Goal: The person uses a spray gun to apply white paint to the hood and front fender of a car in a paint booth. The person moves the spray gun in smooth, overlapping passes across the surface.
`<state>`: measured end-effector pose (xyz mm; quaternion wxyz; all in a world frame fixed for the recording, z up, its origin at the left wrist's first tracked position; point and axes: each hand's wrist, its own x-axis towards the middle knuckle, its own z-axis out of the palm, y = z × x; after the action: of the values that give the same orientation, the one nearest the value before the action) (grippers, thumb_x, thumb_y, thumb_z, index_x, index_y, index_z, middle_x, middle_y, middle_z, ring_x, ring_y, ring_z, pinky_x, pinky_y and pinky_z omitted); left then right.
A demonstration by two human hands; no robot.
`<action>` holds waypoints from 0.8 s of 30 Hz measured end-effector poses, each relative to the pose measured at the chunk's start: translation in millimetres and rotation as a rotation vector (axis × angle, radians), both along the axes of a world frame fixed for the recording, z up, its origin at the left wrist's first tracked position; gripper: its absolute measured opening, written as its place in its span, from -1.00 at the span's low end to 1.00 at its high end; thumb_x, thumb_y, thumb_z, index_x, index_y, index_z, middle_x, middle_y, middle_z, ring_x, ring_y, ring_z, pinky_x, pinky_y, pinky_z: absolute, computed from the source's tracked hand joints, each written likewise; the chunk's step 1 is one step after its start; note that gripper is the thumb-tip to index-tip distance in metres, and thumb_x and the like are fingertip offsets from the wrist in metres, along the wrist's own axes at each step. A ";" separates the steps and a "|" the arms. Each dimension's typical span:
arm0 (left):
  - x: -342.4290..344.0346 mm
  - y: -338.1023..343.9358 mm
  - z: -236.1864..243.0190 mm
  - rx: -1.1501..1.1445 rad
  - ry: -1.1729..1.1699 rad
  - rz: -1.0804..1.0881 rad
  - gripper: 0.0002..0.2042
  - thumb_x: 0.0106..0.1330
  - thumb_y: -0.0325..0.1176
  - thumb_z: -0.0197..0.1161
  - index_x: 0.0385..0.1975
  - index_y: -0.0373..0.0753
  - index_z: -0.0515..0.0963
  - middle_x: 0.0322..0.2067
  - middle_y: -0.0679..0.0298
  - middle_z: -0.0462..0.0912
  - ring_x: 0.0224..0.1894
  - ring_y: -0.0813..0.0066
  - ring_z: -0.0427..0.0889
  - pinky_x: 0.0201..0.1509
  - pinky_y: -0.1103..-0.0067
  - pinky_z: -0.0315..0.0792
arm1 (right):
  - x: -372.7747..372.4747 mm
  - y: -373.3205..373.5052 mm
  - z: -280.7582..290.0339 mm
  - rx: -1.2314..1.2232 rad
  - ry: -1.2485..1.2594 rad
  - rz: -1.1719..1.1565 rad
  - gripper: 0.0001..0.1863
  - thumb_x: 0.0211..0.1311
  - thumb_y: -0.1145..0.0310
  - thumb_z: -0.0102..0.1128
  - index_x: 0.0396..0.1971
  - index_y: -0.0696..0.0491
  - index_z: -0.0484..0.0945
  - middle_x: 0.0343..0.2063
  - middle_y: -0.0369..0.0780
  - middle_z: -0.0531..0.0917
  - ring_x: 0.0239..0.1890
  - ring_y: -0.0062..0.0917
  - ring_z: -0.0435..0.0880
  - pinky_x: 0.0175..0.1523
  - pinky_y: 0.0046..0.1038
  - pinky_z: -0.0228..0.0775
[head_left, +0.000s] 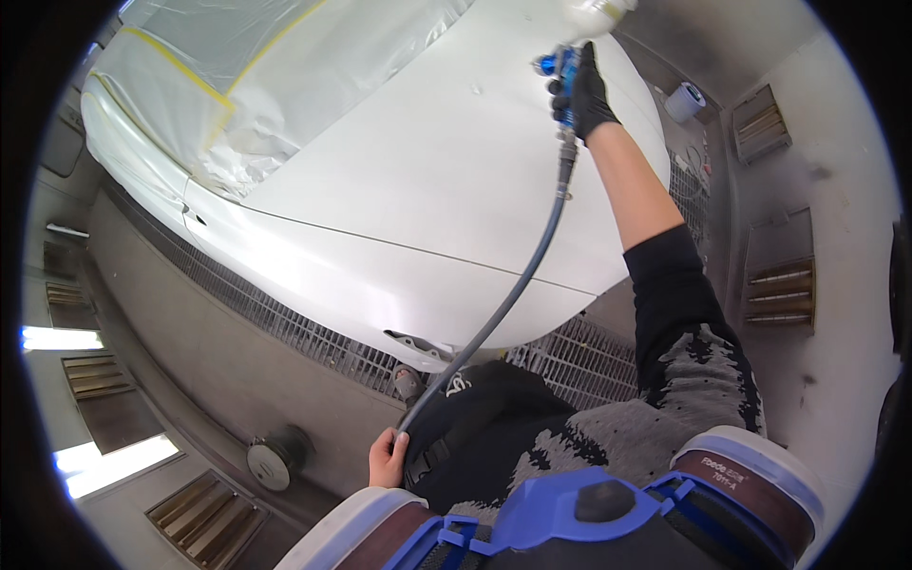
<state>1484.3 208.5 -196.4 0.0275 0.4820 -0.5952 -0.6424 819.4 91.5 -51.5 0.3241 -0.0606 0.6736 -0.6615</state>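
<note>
My right hand [591, 97], in a black glove, is closed around the handle of a blue spray gun [569, 71], held out over the far part of a white car panel [446, 161]. A pale cup [594, 15] tops the gun and is partly cut off by the frame's upper edge. From the handle a dark grey air hose [534, 261] curves down toward my body. My bare left hand [385, 462] is closed around the hose near my waist, holding it away from the panel.
Masking film [323, 85] with yellow tape covers the car's upper left. Floor grating [579, 356] runs beneath the car. A lidded drum [274, 461] stands at lower left, a light-coloured bucket [684, 102] at far right. A blue respirator [570, 522] fills the lower edge.
</note>
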 end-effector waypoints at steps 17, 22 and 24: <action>35.5 25.0 -14.9 0.090 0.098 -0.018 -0.62 0.37 -0.22 0.35 -0.62 -0.26 0.40 -0.69 0.47 0.29 -0.54 0.67 0.19 -0.48 0.53 0.10 | -45.1 -51.1 20.0 0.079 0.162 0.170 -0.22 0.37 -0.52 -0.29 -0.06 -0.06 0.52 -0.54 -0.24 0.55 -0.74 -0.59 0.37 -0.59 -0.38 0.31; 18.0 -2.5 12.5 0.253 0.233 0.053 -0.63 0.40 -0.24 0.34 -0.62 -0.25 0.43 -0.67 0.52 0.32 -0.54 0.71 0.21 -0.48 0.56 0.09 | -61.2 38.6 12.6 0.098 0.143 0.013 -0.27 0.35 -0.55 -0.28 -0.14 -0.15 0.47 -0.59 -0.32 0.50 -0.76 -0.65 0.29 -0.59 -0.43 0.22; 11.8 -14.1 17.0 0.303 0.273 0.076 -0.63 0.41 -0.24 0.33 -0.62 -0.25 0.44 -0.67 0.54 0.34 -0.54 0.73 0.22 -0.48 0.57 0.09 | -66.7 75.9 12.0 0.091 0.097 -0.028 -0.27 0.32 -0.58 -0.28 -0.08 -0.19 0.46 -0.59 -0.33 0.50 -0.78 -0.66 0.25 -0.61 -0.45 0.18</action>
<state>1496.1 194.4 -179.4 0.0594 0.4113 -0.4637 -0.7825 752.7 167.4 -39.4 0.2845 -0.0684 0.7186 -0.6309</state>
